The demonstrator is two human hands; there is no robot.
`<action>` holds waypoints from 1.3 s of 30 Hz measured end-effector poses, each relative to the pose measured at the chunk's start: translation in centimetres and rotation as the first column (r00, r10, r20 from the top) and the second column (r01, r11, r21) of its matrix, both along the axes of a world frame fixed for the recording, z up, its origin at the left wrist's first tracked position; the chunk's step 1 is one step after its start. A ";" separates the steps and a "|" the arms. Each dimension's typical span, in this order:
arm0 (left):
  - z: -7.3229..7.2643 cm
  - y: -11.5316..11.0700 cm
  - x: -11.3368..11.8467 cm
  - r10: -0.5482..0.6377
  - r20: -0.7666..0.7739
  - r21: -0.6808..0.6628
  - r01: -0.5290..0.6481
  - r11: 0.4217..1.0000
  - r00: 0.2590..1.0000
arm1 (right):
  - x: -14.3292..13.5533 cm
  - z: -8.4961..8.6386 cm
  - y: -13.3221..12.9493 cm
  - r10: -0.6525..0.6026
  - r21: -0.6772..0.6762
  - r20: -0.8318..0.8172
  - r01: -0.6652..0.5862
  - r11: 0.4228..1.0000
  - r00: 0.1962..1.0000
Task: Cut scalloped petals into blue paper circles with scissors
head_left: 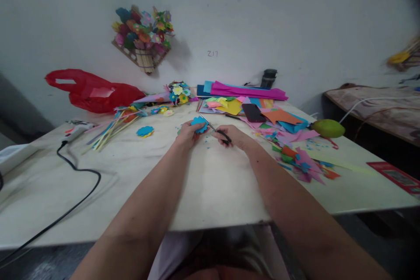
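Observation:
Near the middle of the table, my left hand (187,133) pinches a blue paper flower (198,123) with a scalloped edge. My right hand (233,136) is closed round the dark handles of a pair of scissors (224,136). The scissor blades point up and left, close beside the flower's right edge; whether they touch it I cannot tell. Tiny blue paper scraps (208,147) lie under and between the hands. Left of my left hand rests a small stack of scalloped paper flowers (145,131), blue on top with yellow showing beneath.
Coloured paper scraps (308,164), a phone (253,113) and a green fruit (327,128) lie to the right. At the left are paper strips (110,129), a red plastic bag (95,92) and a power strip (78,132) with a black cable (88,169). A dark cup (268,78) stands behind.

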State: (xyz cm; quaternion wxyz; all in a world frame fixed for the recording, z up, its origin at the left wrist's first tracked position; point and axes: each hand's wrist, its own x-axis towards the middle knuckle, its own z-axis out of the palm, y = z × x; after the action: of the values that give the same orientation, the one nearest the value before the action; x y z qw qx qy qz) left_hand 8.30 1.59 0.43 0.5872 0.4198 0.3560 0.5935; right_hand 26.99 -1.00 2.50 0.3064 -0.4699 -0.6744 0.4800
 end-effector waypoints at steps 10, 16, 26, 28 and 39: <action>0.1 0.0 0.2 0.024 0.019 -0.013 -0.023 1.000 1.000 | 0.0 -0.3 0.3 0.018 0.015 -0.015 -0.018 1.000 1.000; -0.1 0.1 0.1 0.021 0.011 -0.017 -0.021 1.000 1.000 | 0.0 -0.1 0.1 0.013 0.011 -0.015 -0.013 1.000 1.000; 0.0 0.0 0.1 0.013 0.003 -0.008 -0.013 1.000 1.000 | -0.2 0.0 -0.1 -0.013 0.001 -0.002 0.013 1.000 1.000; 0.0 0.0 0.1 0.017 -0.006 -0.013 -0.017 1.000 1.000 | -0.3 0.1 -0.2 -0.018 0.000 0.002 0.018 1.000 1.000; 0.0 -0.1 0.1 -0.005 0.016 -0.013 0.005 1.000 1.000 | -0.1 0.0 0.0 -0.032 -0.015 -0.039 0.031 0.999 0.999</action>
State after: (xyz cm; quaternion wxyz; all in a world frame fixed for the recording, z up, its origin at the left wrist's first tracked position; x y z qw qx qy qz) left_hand 8.40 1.47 0.48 0.5942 0.4122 0.3540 0.5931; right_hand 26.94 -1.01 2.48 0.3235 -0.4732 -0.6573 0.4892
